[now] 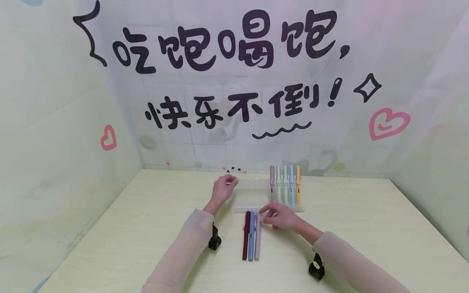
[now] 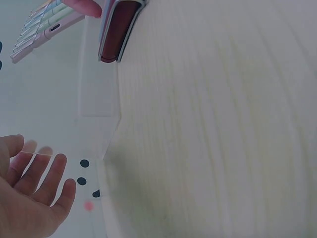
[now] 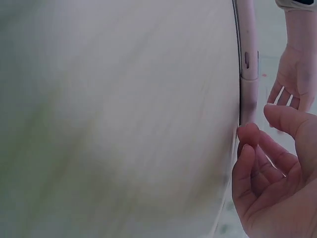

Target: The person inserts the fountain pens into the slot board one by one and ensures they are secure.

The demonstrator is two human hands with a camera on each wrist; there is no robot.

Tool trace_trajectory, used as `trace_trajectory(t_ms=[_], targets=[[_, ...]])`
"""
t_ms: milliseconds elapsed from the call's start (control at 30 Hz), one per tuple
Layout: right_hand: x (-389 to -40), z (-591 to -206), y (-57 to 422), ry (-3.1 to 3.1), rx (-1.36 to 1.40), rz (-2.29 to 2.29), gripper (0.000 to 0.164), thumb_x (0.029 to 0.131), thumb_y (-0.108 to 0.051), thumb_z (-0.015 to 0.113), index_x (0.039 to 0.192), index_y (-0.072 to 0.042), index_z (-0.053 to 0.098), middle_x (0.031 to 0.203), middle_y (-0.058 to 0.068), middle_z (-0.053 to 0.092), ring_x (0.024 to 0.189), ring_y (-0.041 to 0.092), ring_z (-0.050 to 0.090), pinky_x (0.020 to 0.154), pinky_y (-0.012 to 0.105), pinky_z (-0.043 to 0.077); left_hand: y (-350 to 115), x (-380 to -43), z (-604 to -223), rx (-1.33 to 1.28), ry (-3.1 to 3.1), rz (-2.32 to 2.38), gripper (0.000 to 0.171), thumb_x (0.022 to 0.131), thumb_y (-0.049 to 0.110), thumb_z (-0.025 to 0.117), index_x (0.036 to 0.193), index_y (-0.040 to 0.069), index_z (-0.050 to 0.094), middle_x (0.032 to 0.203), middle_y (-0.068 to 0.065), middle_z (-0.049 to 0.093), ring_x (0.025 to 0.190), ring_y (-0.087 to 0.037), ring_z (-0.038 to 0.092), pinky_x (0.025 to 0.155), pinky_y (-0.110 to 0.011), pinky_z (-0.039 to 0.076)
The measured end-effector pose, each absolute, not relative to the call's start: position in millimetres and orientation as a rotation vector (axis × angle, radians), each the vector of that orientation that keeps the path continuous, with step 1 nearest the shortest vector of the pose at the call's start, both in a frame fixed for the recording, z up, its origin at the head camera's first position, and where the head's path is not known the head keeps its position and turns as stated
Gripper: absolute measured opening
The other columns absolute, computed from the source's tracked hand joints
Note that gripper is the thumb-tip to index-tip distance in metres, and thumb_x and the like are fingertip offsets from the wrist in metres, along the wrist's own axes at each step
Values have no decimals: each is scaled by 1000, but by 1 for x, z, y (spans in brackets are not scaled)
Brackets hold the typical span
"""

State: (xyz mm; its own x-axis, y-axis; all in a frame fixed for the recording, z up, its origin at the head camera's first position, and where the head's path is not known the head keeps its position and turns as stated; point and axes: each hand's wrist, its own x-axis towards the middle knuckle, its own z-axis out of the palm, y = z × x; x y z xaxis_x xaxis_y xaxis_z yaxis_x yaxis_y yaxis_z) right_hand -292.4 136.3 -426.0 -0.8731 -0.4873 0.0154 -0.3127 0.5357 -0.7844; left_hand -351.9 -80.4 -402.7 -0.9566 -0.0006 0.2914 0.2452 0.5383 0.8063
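A clear pen stand (image 1: pixel 253 196) stands toward the back of the table, with several pens in its right part: mauve (image 1: pixel 272 183), pale green, blue and yellow. My left hand (image 1: pixel 224 188) pinches the stand's upper left edge; in the left wrist view the thumb lies on one side of the clear edge, the fingers on the other. Before the stand lie a dark red pen (image 1: pixel 246 236), a blue pen (image 1: pixel 251 240) and a pink pen (image 1: pixel 258 240), side by side. At the pink pen's far end is my right hand (image 1: pixel 281 216), fingers bent loosely, thumb apart from the index finger.
The light wooden table (image 1: pixel 351 228) reaches back to a printed cloth wall (image 1: pixel 220 150) with large dark lettering. More cloth walls border it left and right. Black wrist mounts (image 1: pixel 214 238) hang beneath both sleeves.
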Motion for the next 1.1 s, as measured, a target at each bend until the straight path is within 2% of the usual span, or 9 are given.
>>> trace_trajectory(t_ms=[267, 700, 900, 1100], targets=[[-290, -423, 132, 2626, -952, -1058, 35, 80, -7, 61, 114, -1, 55, 74, -1, 56, 50, 11, 52, 45, 25, 46, -80, -353, -403, -198, -2526, -1388, 21, 88, 18, 55, 98, 1, 61, 94, -11, 62, 91, -24, 57, 78, -34, 47], [-290, -420, 133, 2613, -1023, -947, 41, 83, -14, 60, 122, -4, 50, 74, -3, 54, 54, 9, 50, 49, 24, 45, -81, -352, -403, -203, -2528, -1393, 20, 88, 17, 55, 97, 0, 61, 94, -11, 62, 91, -25, 57, 79, -34, 47], [-292, -420, 132, 2638, -1030, -899, 39, 84, -21, 60, 118, -5, 51, 70, -6, 52, 56, 8, 49, 51, 24, 44, -81, -352, -402, -199, -2532, -1404, 20, 88, 17, 55, 98, 1, 61, 95, -10, 62, 91, -24, 57, 79, -34, 47], [-293, -422, 135, 2586, -968, -978, 32, 82, -15, 62, 110, -3, 52, 72, -3, 52, 56, 11, 49, 50, 25, 44, -81, -352, -401, -214, -2529, -1390, 21, 88, 17, 55, 98, 0, 61, 94, -11, 62, 91, -25, 57, 78, -34, 47]])
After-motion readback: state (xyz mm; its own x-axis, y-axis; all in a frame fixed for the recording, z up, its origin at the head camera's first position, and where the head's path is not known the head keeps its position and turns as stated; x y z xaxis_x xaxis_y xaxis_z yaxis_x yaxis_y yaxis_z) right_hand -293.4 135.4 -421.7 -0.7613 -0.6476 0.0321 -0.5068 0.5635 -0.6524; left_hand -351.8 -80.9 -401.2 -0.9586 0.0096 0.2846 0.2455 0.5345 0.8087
